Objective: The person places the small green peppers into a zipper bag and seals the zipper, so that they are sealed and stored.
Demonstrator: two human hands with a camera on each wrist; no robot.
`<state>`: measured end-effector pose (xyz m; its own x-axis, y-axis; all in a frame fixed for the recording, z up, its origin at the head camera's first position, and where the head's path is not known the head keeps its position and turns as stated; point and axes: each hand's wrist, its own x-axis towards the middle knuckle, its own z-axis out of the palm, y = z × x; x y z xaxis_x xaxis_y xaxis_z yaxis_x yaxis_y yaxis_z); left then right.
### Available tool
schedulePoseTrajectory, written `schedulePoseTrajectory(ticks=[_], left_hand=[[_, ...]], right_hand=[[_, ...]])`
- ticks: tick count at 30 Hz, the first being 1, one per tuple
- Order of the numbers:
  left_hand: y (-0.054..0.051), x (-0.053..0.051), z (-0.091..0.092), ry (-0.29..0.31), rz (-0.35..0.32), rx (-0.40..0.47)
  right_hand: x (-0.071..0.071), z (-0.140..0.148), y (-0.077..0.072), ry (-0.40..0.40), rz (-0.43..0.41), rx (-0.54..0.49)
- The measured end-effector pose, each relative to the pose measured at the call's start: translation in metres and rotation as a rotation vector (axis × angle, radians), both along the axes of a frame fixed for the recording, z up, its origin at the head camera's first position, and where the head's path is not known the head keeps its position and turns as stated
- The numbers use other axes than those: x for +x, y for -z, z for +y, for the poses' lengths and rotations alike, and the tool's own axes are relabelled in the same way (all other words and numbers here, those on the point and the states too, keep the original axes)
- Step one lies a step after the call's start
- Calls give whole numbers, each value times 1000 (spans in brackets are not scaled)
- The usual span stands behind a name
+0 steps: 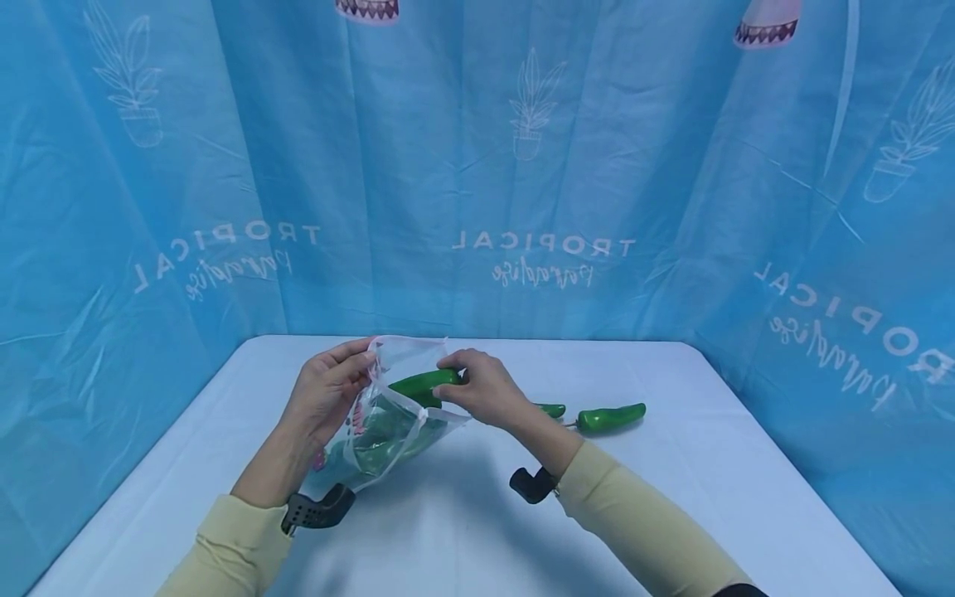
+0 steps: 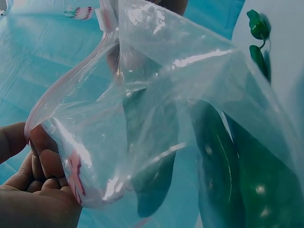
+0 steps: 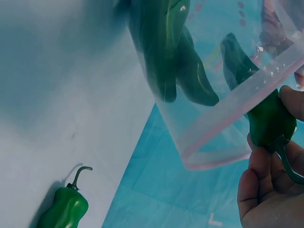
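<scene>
A clear zip bag (image 1: 380,435) with a pinkish seal hangs tilted above the table, its mouth spread. My left hand (image 1: 328,390) pinches the bag's rim between thumb and fingers. In the right hand (image 1: 481,385) is a green pepper (image 1: 421,386), held near its stem end; its tip is inside the bag mouth, as the right wrist view shows with the held pepper (image 3: 273,121). Other green peppers (image 2: 218,166) lie in the lower part of the bag, seen through the plastic.
On the white table (image 1: 477,531), one green pepper (image 1: 612,419) lies to the right. A second loose pepper (image 1: 552,410) is partly hidden behind the right wrist. Blue printed curtains (image 1: 537,182) surround the table on the back and sides.
</scene>
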<state>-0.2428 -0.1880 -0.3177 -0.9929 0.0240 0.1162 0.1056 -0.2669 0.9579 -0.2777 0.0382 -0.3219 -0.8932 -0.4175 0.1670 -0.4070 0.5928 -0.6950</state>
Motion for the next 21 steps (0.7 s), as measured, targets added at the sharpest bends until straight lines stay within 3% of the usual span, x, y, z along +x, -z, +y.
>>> schedulePoseTrajectory(ticks=[13,21], left_hand=[[0,0,0,3,20,14],[-2,1,-1,-20,-8,5]], right_hand=[[3,3,1,-17,35,-33],[2,24,2,78,44,-38]])
